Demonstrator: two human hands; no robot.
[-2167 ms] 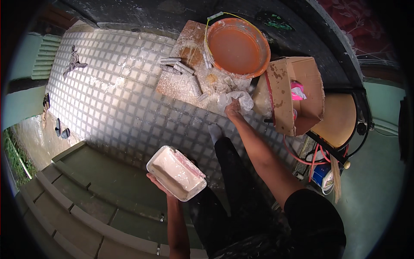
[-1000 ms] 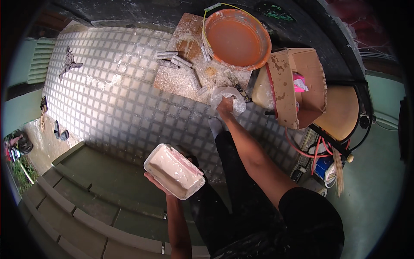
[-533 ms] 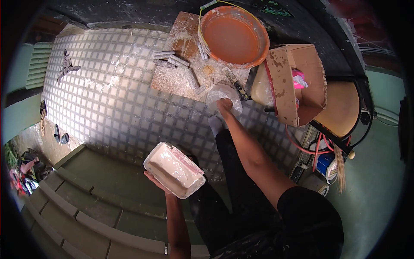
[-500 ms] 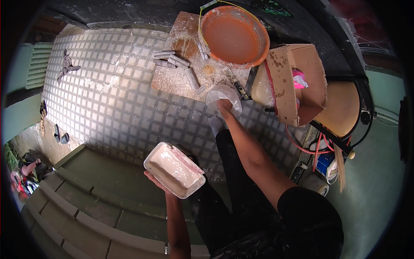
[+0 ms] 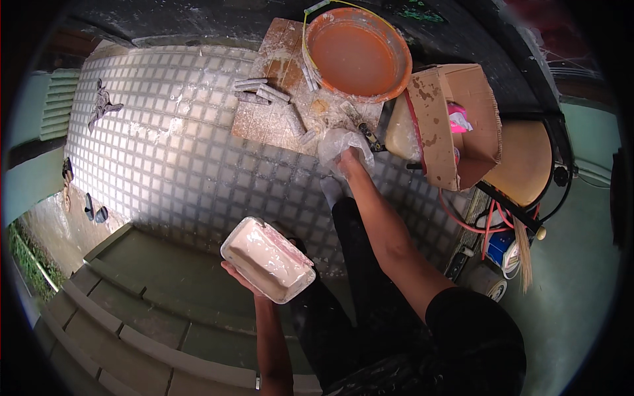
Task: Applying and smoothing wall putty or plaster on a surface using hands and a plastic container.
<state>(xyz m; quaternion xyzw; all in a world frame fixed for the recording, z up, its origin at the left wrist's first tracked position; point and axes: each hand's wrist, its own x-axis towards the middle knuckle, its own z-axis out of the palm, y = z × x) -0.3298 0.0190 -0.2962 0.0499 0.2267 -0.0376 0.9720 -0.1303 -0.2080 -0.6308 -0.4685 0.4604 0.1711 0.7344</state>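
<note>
We look down from above at our own two arms over a floor of small grey square tiles [image 5: 165,165]. Our left hand [image 5: 241,277] is cupped under a white rectangular tub [image 5: 267,259], holding it level near our body, above the dark green steps [image 5: 132,310] at the lower left. Our right arm stretches forward, and our right hand [image 5: 350,158] is closed on a crumpled clear plastic bag [image 5: 337,142] that lies at the near edge of a wooden board [image 5: 277,99] dusted with white powder. Several short pale sticks [image 5: 261,92] lie in a loose group on the board. Just beyond the bag, at the far end of the board, stands a round orange basin [image 5: 356,53] with a yellow handle. To the right of the bag sits an open cardboard box [image 5: 456,122] with something pink inside it. Past the box is a round tan stool [image 5: 522,162], with red cables [image 5: 475,224] lying below it on the floor.
</note>
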